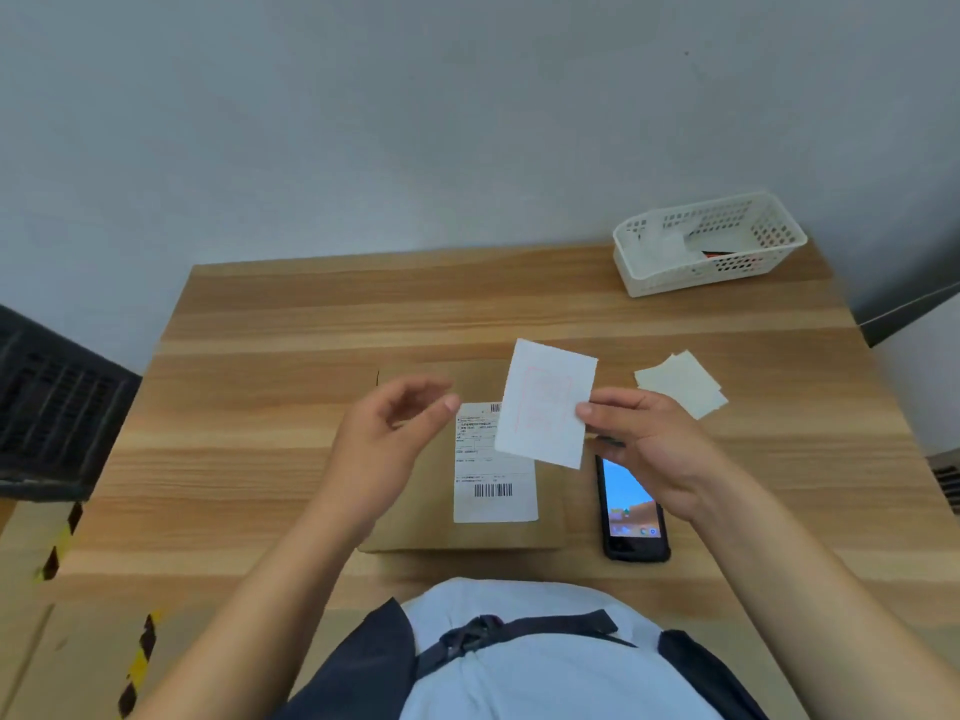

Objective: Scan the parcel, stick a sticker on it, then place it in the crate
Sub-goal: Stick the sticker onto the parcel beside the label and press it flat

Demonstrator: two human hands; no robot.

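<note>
A flat brown cardboard parcel (415,491) lies on the wooden table (260,407) in front of me, with a white shipping label (493,485) and barcodes on top. My right hand (649,449) pinches a white sticker sheet (545,402) with faint red print, held above the parcel's far right corner. My left hand (395,433) hovers over the parcel's left part, fingers apart and curled, holding nothing. A black handheld scanner phone (631,511) with a lit screen lies just right of the parcel. A dark crate (57,407) stands at the table's left edge.
A few more white sticker sheets (680,384) lie on the table to the right. A white perforated plastic basket (709,241) sits at the far right corner by the wall. Cardboard with yellow-black tape (57,548) is low on the left.
</note>
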